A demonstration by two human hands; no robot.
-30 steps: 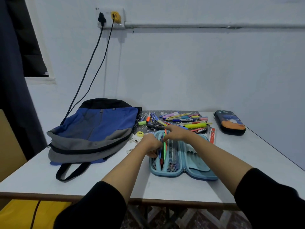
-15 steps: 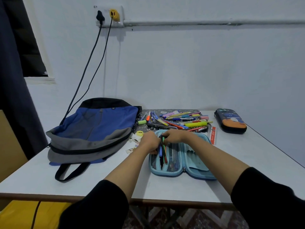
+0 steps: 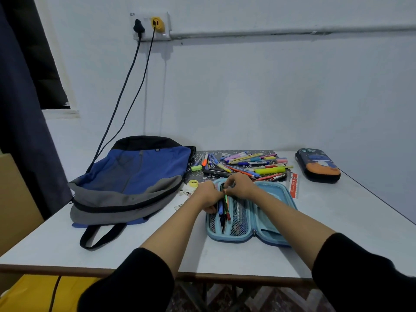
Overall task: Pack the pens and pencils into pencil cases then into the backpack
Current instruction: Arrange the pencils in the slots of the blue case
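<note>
The light-blue pencil case lies opened flat on the white surface, with pens in its mesh pocket. The right grip pinches their upper ends. The left grip curls on the case's left edge. Loose pens are heaped just behind. Print on the red ruler is unreadable.

Tabletop: backpack left, open blue pencil case front centre. Patterned mat bearing loose pens behind it; closed dark pencil case right rear.
</note>
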